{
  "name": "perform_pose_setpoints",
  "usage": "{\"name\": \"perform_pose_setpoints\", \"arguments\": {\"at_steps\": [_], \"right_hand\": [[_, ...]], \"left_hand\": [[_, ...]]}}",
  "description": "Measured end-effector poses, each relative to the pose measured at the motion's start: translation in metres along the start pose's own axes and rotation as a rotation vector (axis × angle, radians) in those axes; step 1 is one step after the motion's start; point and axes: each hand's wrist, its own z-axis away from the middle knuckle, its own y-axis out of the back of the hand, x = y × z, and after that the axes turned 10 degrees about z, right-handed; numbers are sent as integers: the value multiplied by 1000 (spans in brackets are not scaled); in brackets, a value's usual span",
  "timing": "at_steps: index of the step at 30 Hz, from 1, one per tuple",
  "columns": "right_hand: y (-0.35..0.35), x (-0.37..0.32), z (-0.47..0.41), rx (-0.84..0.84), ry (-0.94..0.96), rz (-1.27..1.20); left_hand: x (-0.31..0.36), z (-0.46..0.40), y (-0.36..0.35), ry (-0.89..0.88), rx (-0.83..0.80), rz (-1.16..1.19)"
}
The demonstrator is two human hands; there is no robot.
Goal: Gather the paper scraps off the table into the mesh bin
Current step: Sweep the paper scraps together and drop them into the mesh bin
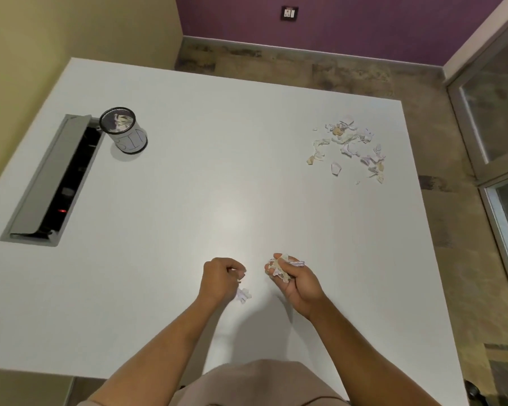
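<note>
My right hand (296,281) grips a bunch of torn paper scraps (282,266) over the near middle of the white table (217,186). To its left, my left hand (220,278) has its fingers curled and pinches a tiny scrap at the fingertips. A small pale scrap (243,295) sits just below that hand; I cannot tell whether it lies on the table or hangs from the fingers. A scattered pile of scraps (352,146) lies at the far right of the table. The round mesh bin (123,131) stands at the far left with some paper inside.
An open cable tray (56,183) with a grey lid is sunk into the table's left side, right beside the bin. The table's right edge runs close to the scrap pile, with floor and a glass door frame (487,127) beyond.
</note>
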Motion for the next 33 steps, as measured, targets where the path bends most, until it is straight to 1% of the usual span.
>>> {"name": "perform_pose_setpoints", "arguments": {"at_steps": [5,9,13,17,26,33], "right_hand": [[-39,-1,-20,-64,-3,-16],[-73,-4,-42,-83,-4,9],[-119,-11,-70,-84,9,40],[-178,-26,-98,-115,49,71],[-319,-61,-161,-182,110,160],[-406,-89,-203,-194,189,267]], "left_hand": [[24,-19,49,71,132,311],[32,-37,88,85,202,435],[36,-66,127,72,247,434],[47,-97,169,43,306,489],[85,-176,261,-113,567,603],[107,-234,308,-189,709,469]]}}
